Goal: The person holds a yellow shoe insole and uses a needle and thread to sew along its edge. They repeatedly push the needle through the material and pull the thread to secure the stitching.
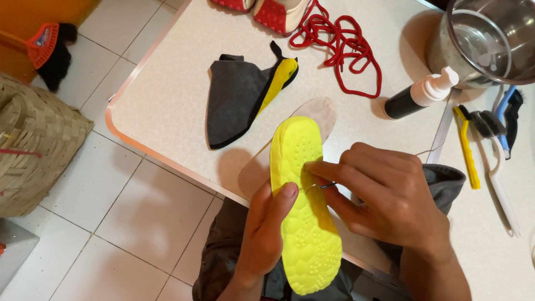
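Observation:
My left hand (262, 234) grips a bright yellow foam insole (304, 206) from its left edge, thumb pressed on its textured face. My right hand (384, 192) rests on the insole's right side, fingertips pinching a thin wire-like loop (320, 187) against it. A second, pale beige insole (317, 111) lies flat on the table beneath the yellow one. A folded grey and yellow cloth (239, 97) lies just beyond on the speckled white table (167, 95).
Red laces (340, 47) and red-soled shoes (273, 14) lie at the far edge. A pump bottle (421, 95), steel bowl (490, 39) and several brushes (490, 145) sit right. A woven basket (33, 145) and a dustpan (44, 47) stand on the tiled floor, left.

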